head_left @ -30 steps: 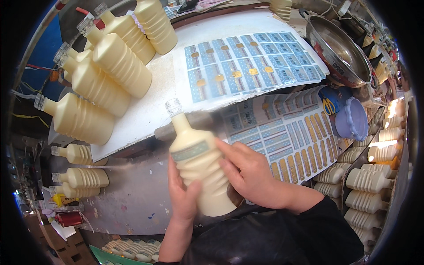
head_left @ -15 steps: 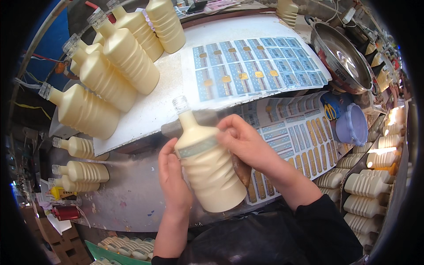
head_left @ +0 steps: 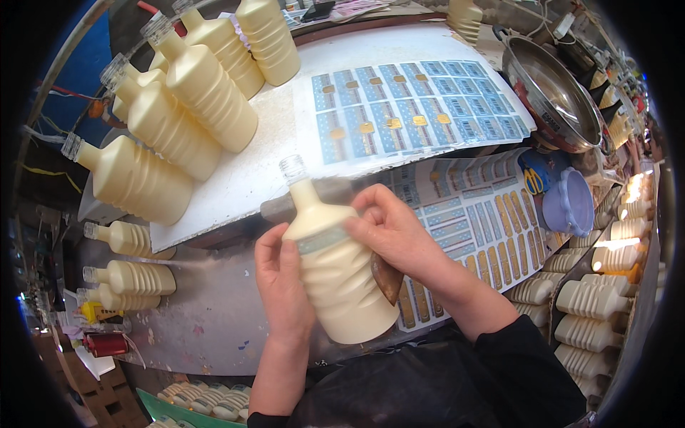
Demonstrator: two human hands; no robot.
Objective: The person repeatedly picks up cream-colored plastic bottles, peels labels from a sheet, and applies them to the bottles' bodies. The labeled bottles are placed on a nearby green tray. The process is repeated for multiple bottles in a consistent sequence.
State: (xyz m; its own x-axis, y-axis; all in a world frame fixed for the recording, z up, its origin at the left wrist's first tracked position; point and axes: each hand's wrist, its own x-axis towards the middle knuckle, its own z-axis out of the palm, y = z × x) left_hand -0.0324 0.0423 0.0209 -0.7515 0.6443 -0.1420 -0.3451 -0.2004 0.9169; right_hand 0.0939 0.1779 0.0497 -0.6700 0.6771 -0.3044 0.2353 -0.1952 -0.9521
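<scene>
In front of me a cream plastic bottle (head_left: 348,285) leans with its clear threaded neck pointing away. Across its shoulder lies a pale blue label strip (head_left: 322,240). My left hand (head_left: 278,274) grips the bottle's left side, its thumb at the strip's left end. On the other side my right hand (head_left: 389,227) has its thumb on the strip's right end, fingers curled beside the bottle. Below that hand a brown pointed piece (head_left: 387,279) touches or nearly touches the bottle; its kind is unclear. A grey rounded block (head_left: 282,208) sits behind the bottle's shoulder.
Several cream bottles (head_left: 153,178) stand on the white board (head_left: 285,121) at left. Label sheets (head_left: 399,107) lie on it, with more sheets (head_left: 499,228) below. To the right are a metal pan (head_left: 553,93), a purple basket (head_left: 569,202), yellow scissors (head_left: 533,181) and stacked bottles (head_left: 592,332).
My left thumb has moved onto the strip's left end. My right thumb has slid slightly left across the strip's right end. The bottle has barely moved.
</scene>
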